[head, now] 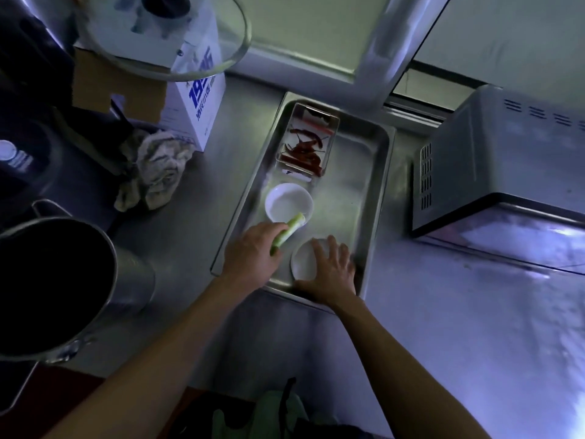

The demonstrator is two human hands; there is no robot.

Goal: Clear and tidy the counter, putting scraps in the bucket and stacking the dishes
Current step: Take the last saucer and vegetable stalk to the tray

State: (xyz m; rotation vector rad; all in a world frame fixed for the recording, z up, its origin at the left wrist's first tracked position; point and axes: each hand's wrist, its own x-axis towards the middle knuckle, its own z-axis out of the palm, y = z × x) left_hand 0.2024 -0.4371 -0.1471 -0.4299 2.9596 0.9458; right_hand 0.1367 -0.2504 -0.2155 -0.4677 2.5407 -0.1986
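Presently left hand (253, 248) fingers curled around green stalk (288, 231) over near white bowl's (288, 202) rim; right hand (329, 270), fingers spread, on small dish (303, 259) at steel tray's (373, 185) near edge; tray's right half bare.

Both hands work inside the steel tray (373, 172).
Left hand (253, 251) grips a green stalk (289, 231); right hand (329, 270) rests on the near white dish (302, 261).

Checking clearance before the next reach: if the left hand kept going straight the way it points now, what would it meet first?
Probably the far white bowl. The left hand points up-right, and the green stalk it holds already reaches over that bowl's near rim. Height above the rim is unclear, so contact isn't certain.
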